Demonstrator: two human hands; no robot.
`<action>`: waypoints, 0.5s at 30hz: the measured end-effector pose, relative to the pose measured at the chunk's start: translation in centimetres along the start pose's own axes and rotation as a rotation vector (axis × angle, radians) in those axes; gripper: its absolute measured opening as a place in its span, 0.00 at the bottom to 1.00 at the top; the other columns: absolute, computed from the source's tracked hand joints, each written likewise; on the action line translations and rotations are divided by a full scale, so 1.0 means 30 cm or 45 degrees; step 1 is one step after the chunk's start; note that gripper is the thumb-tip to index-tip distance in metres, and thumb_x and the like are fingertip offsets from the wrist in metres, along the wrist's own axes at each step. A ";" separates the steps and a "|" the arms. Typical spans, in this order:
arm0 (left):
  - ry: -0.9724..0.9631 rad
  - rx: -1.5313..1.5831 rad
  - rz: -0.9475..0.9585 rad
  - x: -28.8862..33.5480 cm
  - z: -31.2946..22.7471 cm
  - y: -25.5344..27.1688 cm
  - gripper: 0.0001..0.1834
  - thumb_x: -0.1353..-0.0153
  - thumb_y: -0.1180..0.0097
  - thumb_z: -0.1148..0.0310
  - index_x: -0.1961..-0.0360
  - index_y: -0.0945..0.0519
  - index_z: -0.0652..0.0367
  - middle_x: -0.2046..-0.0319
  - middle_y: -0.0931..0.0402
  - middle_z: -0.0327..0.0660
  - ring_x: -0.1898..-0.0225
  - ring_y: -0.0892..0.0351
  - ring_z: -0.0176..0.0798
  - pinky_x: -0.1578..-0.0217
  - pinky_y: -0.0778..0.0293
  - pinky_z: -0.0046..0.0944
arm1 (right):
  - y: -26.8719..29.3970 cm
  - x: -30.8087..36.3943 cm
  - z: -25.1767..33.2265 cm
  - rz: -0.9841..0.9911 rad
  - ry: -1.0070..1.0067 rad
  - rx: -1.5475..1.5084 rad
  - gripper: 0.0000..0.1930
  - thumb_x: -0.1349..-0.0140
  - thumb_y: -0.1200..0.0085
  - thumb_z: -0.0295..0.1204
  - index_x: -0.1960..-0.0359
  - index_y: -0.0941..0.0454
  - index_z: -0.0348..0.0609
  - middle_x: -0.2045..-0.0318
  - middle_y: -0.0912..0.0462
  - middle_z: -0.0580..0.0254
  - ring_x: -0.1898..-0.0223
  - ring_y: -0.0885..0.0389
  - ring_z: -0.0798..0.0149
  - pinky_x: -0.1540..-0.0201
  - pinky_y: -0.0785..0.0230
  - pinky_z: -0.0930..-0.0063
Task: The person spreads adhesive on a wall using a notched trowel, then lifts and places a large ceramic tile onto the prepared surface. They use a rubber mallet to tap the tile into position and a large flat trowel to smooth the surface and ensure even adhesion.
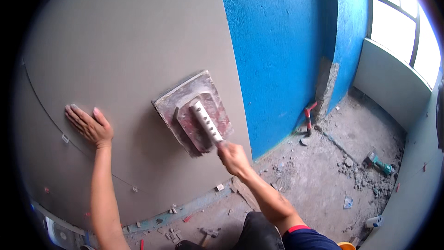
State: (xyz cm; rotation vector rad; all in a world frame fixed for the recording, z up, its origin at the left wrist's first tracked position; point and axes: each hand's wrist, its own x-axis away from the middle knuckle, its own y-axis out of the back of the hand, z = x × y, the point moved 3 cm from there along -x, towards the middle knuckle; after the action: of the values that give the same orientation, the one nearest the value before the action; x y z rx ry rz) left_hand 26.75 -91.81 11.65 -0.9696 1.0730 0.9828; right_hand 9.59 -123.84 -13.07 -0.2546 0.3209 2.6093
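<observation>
Surface inspected: a large grey wall tile [125,41] fills the upper left and centre of the frame, with small white spacers [65,138] set in the joint lines that curve through its lower left. To the right of it stands a rough blue-painted wall [282,41], and a bright window [397,14] occupies the upper right corner. The concrete floor [319,180] at lower right is littered with rubble and mortar chips; a red pipe stub [309,119] rises at the foot of the blue wall, and a green power tool [380,163] lies near the right edge. No container contents can be made out. The left hand [90,125] lies flat and released, fingers spread, palm against the tile at centre left. The right hand [232,156], lower centre, has its grip clenched around the white perforated handle [206,122] of a mortar-stained rubbing block [193,111]. The block sits with its square face pressed flat against the tile at the centre of the frame, near the tile's right edge, reddish and crusted with dried grey mortar.
</observation>
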 end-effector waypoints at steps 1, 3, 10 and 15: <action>0.044 -0.013 0.057 -0.003 0.006 -0.001 0.39 0.32 0.59 0.56 0.30 0.50 0.76 0.29 0.55 0.67 0.27 0.56 0.67 0.29 0.59 0.59 | 0.068 0.038 0.019 0.067 0.084 -0.102 0.23 0.32 0.53 0.47 0.65 0.21 0.35 0.78 0.23 0.38 0.71 0.19 0.40 0.69 0.29 0.55; -0.008 0.012 0.033 -0.006 0.006 0.001 0.39 0.32 0.60 0.57 0.30 0.51 0.76 0.29 0.57 0.67 0.27 0.58 0.67 0.29 0.60 0.59 | 0.140 0.133 0.075 -0.106 0.386 0.078 0.23 0.31 0.55 0.47 0.64 0.20 0.37 0.78 0.21 0.42 0.72 0.18 0.43 0.69 0.28 0.57; 0.042 0.057 0.115 -0.009 0.010 0.000 0.40 0.31 0.62 0.56 0.30 0.54 0.78 0.28 0.60 0.68 0.26 0.62 0.69 0.28 0.62 0.59 | -0.081 -0.163 0.221 -0.250 0.412 0.309 0.18 0.37 0.46 0.42 0.58 0.21 0.37 0.72 0.20 0.35 0.63 0.20 0.34 0.61 0.27 0.45; 0.053 0.037 0.214 0.009 0.011 0.062 0.41 0.31 0.62 0.54 0.29 0.56 0.77 0.27 0.62 0.66 0.26 0.63 0.68 0.28 0.62 0.58 | -0.066 -0.220 0.415 0.014 0.319 0.474 0.26 0.34 0.51 0.51 0.65 0.21 0.34 0.70 0.18 0.35 0.62 0.21 0.33 0.58 0.28 0.46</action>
State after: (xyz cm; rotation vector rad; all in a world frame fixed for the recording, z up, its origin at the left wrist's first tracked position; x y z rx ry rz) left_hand 25.09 -90.97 11.17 -0.8900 1.2158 1.0845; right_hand 14.74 -121.75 0.04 -0.4483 0.8833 2.4682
